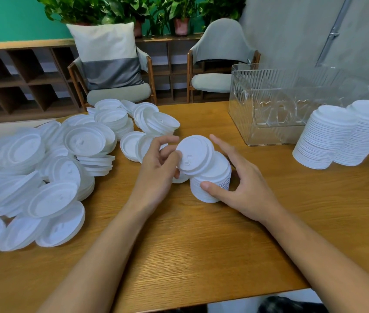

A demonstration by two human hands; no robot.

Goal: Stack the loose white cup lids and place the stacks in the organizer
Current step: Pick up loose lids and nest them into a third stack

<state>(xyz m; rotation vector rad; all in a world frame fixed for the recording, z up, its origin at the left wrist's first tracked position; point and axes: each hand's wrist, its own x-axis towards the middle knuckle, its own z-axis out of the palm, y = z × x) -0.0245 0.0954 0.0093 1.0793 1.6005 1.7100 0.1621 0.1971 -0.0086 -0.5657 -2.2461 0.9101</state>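
A short stack of white lids [210, 177] stands mid-table. My right hand [244, 188] holds it, thumb on its near side and fingers behind it. My left hand [158, 168] pinches a single white lid [193, 155] by its left edge, tilted over the top of the stack. A large heap of loose white lids [50, 168] covers the left of the wooden table [179, 245]. Two tall finished stacks [341, 134] stand at the right, beside the clear plastic organizer [269, 105], which looks empty.
Two chairs [217, 64], one bearing a cushion, stand behind the table's far edge, with low wooden shelves and potted plants behind them. The table's near edge runs across the bottom of the view.
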